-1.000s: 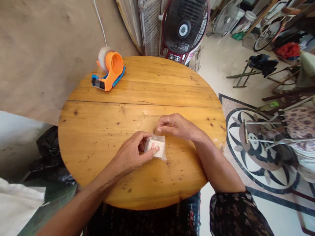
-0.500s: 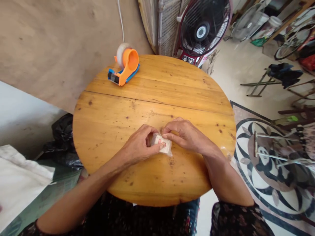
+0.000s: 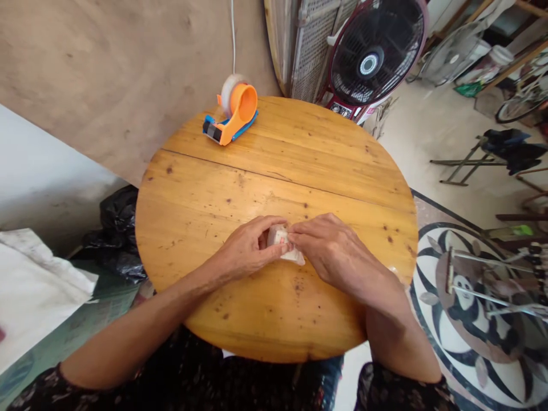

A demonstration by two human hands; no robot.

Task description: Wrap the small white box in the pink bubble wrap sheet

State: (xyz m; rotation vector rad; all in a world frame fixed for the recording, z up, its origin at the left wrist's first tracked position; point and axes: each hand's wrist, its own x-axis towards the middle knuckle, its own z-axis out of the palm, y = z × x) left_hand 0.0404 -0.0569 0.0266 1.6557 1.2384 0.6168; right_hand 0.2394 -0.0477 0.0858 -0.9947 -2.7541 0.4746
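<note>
A small white packet (image 3: pixel 279 235) in clear plastic film rests on the wooden table (image 3: pixel 265 308), with faint reddish print on its face. My left hand (image 3: pixel 252 245) grips it from the left, thumb in front and fingers behind. At the packet's right side my right hand (image 3: pixel 334 245) has its thumb and fingertips pinched together on the film's edge. Its knuckles face up and partly hide what the fingertips hold. A loose corner of the film points to the right, below the right fingertips.
An orange and blue tape dispenser (image 3: pixel 233 114) with a roll of clear tape stands at the table's back left edge. Behind the table is a dark red fan (image 3: pixel 370 63). Black plastic bags (image 3: pixel 117 228) lie on the left, and a folding stool (image 3: pixel 475 157) stands to the right.
My right hand has turned knuckles up, its fingertips still at the packet's right side. The packet has tilted a little within my left hand. The whole view has shifted slightly.
</note>
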